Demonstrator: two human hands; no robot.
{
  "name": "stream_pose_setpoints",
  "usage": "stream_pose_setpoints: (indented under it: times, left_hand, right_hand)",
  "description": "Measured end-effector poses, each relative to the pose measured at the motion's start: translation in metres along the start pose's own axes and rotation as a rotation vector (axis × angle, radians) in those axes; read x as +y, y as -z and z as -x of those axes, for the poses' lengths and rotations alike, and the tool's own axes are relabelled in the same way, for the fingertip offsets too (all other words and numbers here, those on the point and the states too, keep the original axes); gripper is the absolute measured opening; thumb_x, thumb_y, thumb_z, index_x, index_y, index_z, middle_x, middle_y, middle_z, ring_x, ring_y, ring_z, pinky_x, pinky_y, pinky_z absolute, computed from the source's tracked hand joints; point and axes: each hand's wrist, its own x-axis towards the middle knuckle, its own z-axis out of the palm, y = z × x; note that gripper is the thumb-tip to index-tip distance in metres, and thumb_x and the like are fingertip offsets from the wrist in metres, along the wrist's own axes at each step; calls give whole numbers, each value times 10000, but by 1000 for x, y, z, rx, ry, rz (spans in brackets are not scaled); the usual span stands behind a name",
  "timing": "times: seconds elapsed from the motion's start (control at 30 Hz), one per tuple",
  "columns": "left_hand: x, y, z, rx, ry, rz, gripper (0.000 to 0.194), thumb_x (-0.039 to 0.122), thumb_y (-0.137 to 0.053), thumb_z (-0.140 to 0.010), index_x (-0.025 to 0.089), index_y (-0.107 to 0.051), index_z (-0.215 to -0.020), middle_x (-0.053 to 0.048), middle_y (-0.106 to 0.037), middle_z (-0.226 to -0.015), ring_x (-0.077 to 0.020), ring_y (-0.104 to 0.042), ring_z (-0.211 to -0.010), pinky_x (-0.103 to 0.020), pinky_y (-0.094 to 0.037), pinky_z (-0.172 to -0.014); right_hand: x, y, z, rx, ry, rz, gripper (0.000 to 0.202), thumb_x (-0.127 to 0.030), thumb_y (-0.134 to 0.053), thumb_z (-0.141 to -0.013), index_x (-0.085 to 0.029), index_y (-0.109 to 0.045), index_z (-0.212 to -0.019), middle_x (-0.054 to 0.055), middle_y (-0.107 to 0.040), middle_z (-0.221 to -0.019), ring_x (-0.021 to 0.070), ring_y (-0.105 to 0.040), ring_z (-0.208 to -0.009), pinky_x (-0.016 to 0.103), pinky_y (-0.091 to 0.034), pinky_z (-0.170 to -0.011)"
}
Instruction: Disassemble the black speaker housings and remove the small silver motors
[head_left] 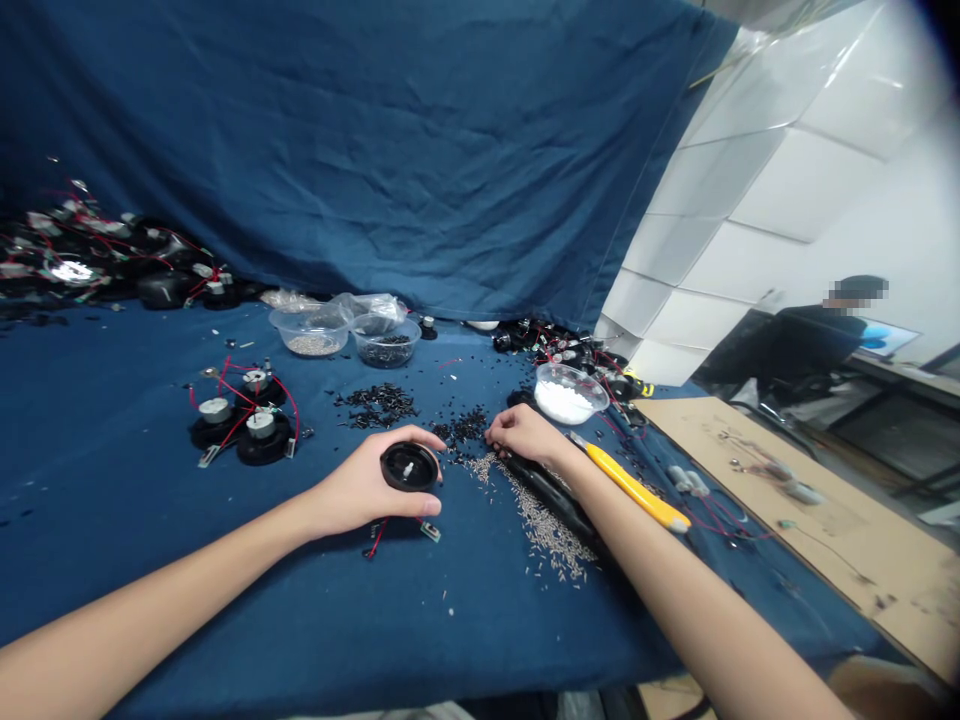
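Observation:
My left hand (360,487) holds a round black housing (409,466) with its open side up and a small white piece at its centre. Red wires and a small board (430,529) hang below it. Over the edge of a pile of small black parts (463,425), the fingers of my right hand (517,436) are pinched together; whatever is between them is too small to make out. Many small metal screws (551,530) lie beside a long black tool (551,495) that runs under my right forearm.
Three motor units (260,425) stand at left. Clear bowls (310,332) sit behind, and a bowl of white pieces (566,397) is at right near a yellow-handled cutter (637,487). Wired parts (90,255) are heaped back left. A person (795,340) sits far right beyond cardboard (795,500).

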Motion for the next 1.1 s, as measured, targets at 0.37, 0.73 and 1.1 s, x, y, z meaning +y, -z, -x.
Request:
stream_pose_setpoints:
  times: [0.37, 0.73, 1.1]
  left_hand:
    - [0, 0, 0, 6, -6, -2, 526, 296, -803, -654, 161, -559, -1101, -32, -680, -937, -188, -628, -863, -349, -493, -858]
    - [1, 0, -1, 13, -4, -3, 530, 306, -802, -653, 163, -559, -1102, -38, -683, -944, -192, -631, -866, -350, -500, -856]
    - [0, 1, -1, 11, -12, -5, 527, 314, -797, -658, 169, -558, -1104, -35, -681, -946, -192, -630, -870, -353, -498, -858]
  right_hand:
    - [-1, 2, 5, -2, -36, -78, 115, -146, -517, -726, -141, -619, -671, 13, -592, -570, 131, -575, -533, 209, -451, -531]
    - [-6, 1, 8, -12, -75, -133, 115, -127, -495, -717, -156, -574, -638, 0, -555, -527, 133, -554, -504, 211, -435, -508]
    - [-2, 3, 7, -27, -53, -146, 108, -164, -495, -729, -167, -545, -633, 5, -558, -539, 144, -568, -518, 236, -469, -550]
